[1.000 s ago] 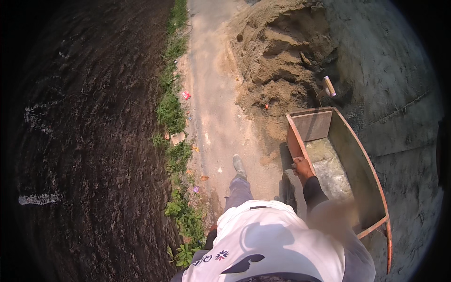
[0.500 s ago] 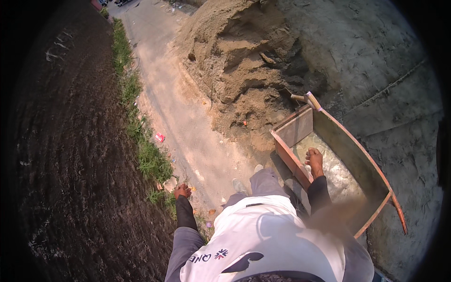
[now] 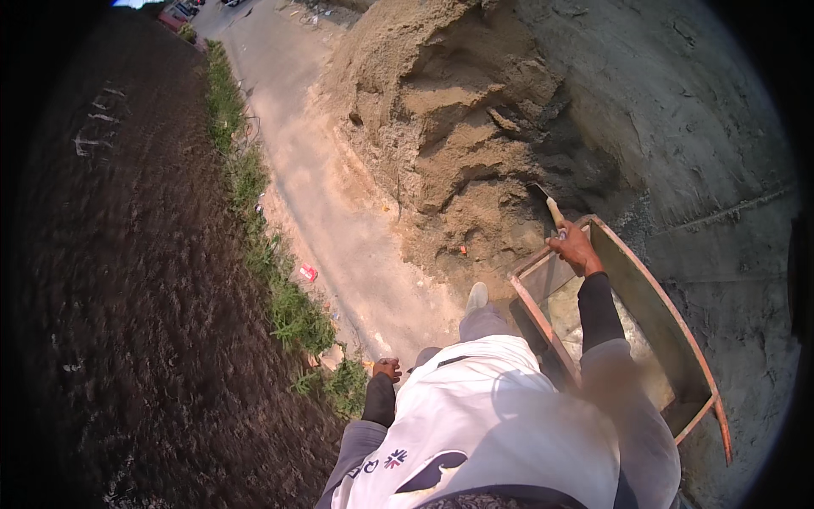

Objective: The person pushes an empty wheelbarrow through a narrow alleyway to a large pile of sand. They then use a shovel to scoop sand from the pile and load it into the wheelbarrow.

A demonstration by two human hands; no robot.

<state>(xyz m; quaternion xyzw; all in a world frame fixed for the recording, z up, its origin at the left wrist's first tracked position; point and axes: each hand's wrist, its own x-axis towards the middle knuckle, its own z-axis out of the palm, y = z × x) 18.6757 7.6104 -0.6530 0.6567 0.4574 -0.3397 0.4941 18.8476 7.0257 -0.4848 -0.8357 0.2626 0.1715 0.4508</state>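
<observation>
My right hand (image 3: 575, 250) is closed round the pale handle (image 3: 555, 210) of a tool, above the far end of a rectangular open cart (image 3: 695, 356). The cart has rusty orange rims and a pale, wet-looking floor. The tool's thin far end reaches up over the sand pile (image 3: 441, 153); its head is hard to make out. My left hand (image 3: 387, 368) hangs beside my body, fingers loosely bent, with nothing visible in them. My right arm hides part of the cart's inside.
A pale paved path (image 3: 297, 153) runs along my left, edged by weeds (image 3: 297, 318) and litter beside dark rough ground (image 3: 170, 297). Grey, smooth-sided concrete surface (image 3: 712, 127) lies to the right. Vehicles (image 3: 182, 13) stand small at the path's far end. My foot (image 3: 477, 297) is by the sand.
My right hand has gone from the cart's side up to the tool handle and grasped it. My left hand has come into view and moved rightward with my body. The view has turned.
</observation>
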